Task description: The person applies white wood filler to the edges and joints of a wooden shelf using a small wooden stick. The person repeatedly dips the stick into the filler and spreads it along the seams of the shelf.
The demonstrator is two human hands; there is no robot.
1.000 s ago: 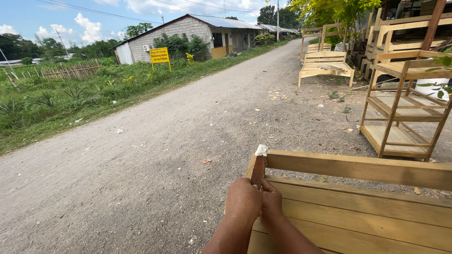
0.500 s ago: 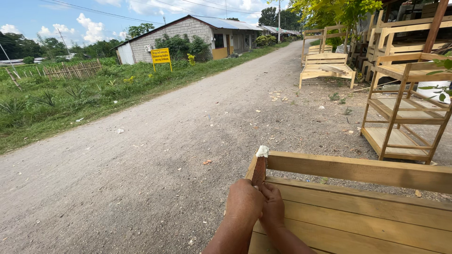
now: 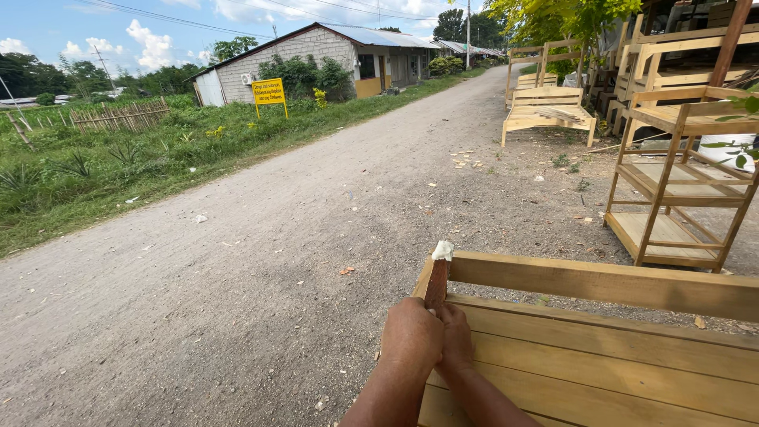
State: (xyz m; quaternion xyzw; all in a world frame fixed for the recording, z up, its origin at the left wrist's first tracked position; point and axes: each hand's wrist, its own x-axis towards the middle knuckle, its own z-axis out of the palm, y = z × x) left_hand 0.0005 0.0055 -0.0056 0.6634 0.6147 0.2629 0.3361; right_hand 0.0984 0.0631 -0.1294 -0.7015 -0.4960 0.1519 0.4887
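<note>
Hands meet at the near left corner of a pale wooden bench (image 3: 617,356), which lies with its planks facing up beside a gravel road (image 3: 261,261). The left hand (image 3: 411,336) and the right hand (image 3: 456,336) press side by side, fingers closed around the lower end of a reddish-brown stick (image 3: 436,286) that stands upright against the bench's corner post. A small white wad (image 3: 442,251) caps the top of the stick; what it is made of is hard to tell. Both forearms are cut off by the lower edge of the view, and the fingertips are hidden under the knuckles. To the right, a wooden shelf rack (image 3: 676,182) stands on the dirt with bare shelves, and a white round object (image 3: 727,150) behind it is partly hidden by its posts. Farther back, another slatted wooden seat (image 3: 549,111) stands at the roadside, with more wooden frames stacked behind it, cut off at the right edge. Across the road, a rectangular yellow sign (image 3: 269,91) on two posts stands in the grass in front of a grey block building (image 3: 300,55) with a metal roof.
</note>
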